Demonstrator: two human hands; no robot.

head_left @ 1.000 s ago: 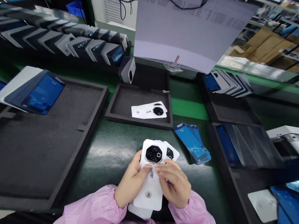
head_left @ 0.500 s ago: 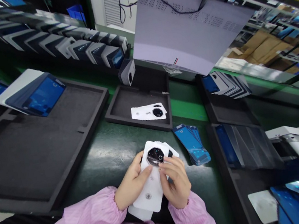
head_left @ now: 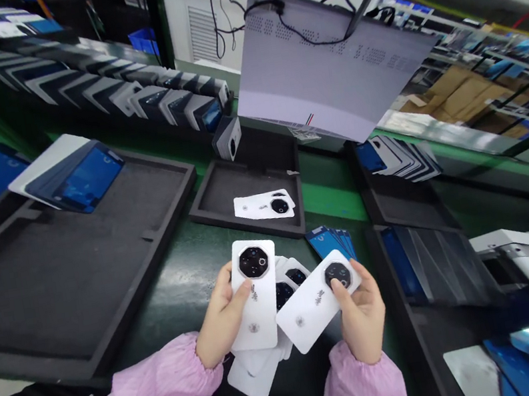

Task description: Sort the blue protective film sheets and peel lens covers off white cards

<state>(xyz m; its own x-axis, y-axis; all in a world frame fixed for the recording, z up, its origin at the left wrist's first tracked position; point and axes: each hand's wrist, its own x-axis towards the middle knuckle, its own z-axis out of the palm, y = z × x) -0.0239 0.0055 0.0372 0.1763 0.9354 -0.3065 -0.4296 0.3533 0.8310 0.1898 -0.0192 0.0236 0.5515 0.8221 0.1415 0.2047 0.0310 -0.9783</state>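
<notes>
My left hand (head_left: 223, 316) grips a white phone back panel (head_left: 262, 313) with a dark round camera area, upright over the green table. My right hand (head_left: 361, 307) pinches a second white panel (head_left: 308, 309) near its camera area, tilted with its lower end toward the left one. Beneath and between them lie several more white panels (head_left: 256, 375), partly covered. Just behind my right hand's panel, a fan of blue-filmed sheets (head_left: 325, 239) rests on the table, partly hidden.
A black tray (head_left: 208, 197) ahead holds white panels (head_left: 260, 207). Large black trays stand at left (head_left: 79, 276) and right (head_left: 420, 341), with blue-filmed pieces. Racks of upright panels (head_left: 90, 95) line the back left. A grey monitor-like board (head_left: 319, 74) hangs ahead.
My hands have moved apart. My right hand has gone right with a panel of its own, while the left raises another, uncovering more white panels below. The camera view has shifted slightly.
</notes>
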